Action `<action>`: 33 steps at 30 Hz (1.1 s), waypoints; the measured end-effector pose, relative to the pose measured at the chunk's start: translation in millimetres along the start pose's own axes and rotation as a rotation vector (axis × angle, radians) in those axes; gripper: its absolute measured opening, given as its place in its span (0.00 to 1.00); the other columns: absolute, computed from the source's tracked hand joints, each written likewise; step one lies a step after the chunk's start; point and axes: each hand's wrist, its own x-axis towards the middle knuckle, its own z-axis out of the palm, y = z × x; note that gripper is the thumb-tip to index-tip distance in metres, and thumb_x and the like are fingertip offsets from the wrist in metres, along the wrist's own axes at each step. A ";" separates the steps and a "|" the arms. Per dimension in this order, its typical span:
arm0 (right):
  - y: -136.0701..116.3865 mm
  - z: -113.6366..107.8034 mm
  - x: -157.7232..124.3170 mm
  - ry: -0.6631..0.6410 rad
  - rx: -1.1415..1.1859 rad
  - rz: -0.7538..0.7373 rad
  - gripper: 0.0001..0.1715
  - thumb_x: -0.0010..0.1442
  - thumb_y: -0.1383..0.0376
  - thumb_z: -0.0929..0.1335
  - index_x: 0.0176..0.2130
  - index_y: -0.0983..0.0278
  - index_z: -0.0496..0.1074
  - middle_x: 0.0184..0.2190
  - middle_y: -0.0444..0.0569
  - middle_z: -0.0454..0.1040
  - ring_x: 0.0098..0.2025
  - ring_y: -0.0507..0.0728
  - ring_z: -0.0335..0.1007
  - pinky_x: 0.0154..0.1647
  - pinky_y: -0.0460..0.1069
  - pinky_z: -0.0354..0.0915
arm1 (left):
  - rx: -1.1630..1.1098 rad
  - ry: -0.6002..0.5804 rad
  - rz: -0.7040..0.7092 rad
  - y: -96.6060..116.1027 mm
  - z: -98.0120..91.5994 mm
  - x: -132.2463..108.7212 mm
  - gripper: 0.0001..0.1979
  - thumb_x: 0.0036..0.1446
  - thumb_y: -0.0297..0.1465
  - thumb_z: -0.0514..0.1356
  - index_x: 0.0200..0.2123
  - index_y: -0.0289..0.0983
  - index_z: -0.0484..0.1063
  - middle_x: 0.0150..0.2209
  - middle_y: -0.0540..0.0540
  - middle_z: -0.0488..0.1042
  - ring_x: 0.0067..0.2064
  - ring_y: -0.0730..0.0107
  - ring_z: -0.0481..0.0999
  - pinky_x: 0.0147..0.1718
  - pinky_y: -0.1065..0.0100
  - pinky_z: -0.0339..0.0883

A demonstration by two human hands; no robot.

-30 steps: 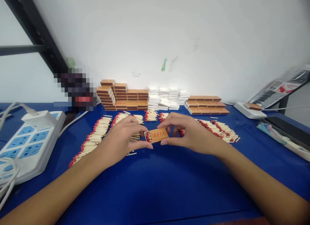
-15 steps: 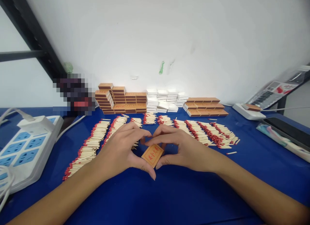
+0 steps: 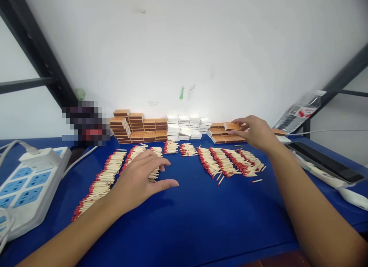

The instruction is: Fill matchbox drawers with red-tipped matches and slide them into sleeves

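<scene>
My right hand (image 3: 254, 133) grips an orange-brown matchbox (image 3: 232, 126) between thumb and fingers, at the stack of closed matchboxes (image 3: 220, 139) on the back right. Over the left part of the table my left hand (image 3: 142, 175) hovers with thumb and fingers apart, holding nothing. Beneath and behind it lie rows of red-tipped matches (image 3: 110, 171), partly hidden by the hand and forearm. More match rows (image 3: 227, 161) fan out right of centre. White inner trays (image 3: 184, 133) are stacked against the wall, beside piled brown matchboxes (image 3: 143, 136) on their left.
A white power strip (image 3: 37, 190) with a plugged-in adapter and cables sits at the left edge. On the right are a dark phone (image 3: 324, 161) and a clear plastic bottle (image 3: 300, 113) leaning near the wall. One loose match (image 3: 257, 181) lies on the blue tabletop (image 3: 195, 228).
The matchbox between both hands has left the middle. My right hand has moved right and back to the box stack, gripping a matchbox there; my left hand stays near its place, emptied.
</scene>
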 end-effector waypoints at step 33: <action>-0.2 36.9 59.8 -0.211 -0.077 -0.071 0.23 0.61 0.53 0.76 0.51 0.62 0.85 0.47 0.58 0.85 0.41 0.64 0.80 0.42 0.55 0.72 | -0.007 -0.025 -0.003 -5.4 0.6 -1.3 0.16 0.67 0.44 0.71 0.46 0.38 0.79 0.34 0.49 0.80 0.40 0.62 0.77 0.42 0.61 0.72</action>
